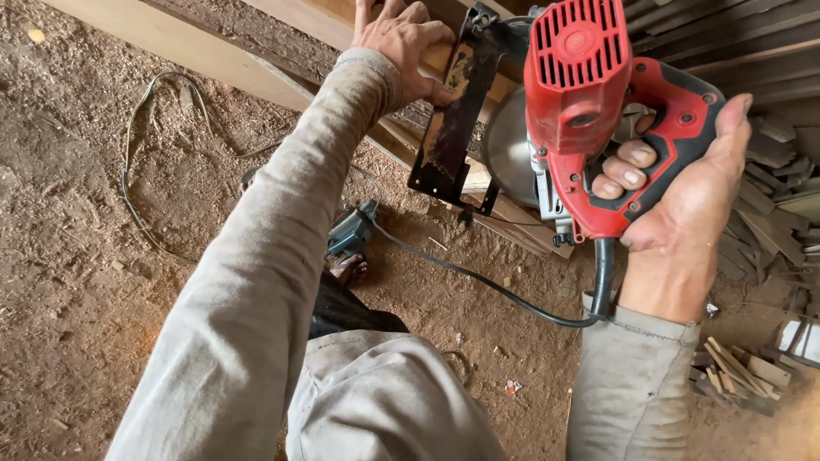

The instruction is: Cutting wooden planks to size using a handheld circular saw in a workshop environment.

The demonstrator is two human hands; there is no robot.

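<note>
My right hand [683,205] grips the handle of a red circular saw [589,94], fingers wrapped through the grip. The saw is tilted on its side, its round steel blade [510,149] and black base plate [453,119] facing left. My left hand [401,47] rests on a long wooden plank [196,51] at the top, right beside the base plate. A black power cord [478,277] hangs from the saw handle and runs left across the ground.
The ground is dirt covered in sawdust [77,256]. A thin cable [137,171] loops at the left. Stacked wood strips [769,162] and offcuts [743,371] lie at the right. My foot in a sandal [348,266] and my knee [376,393] are below.
</note>
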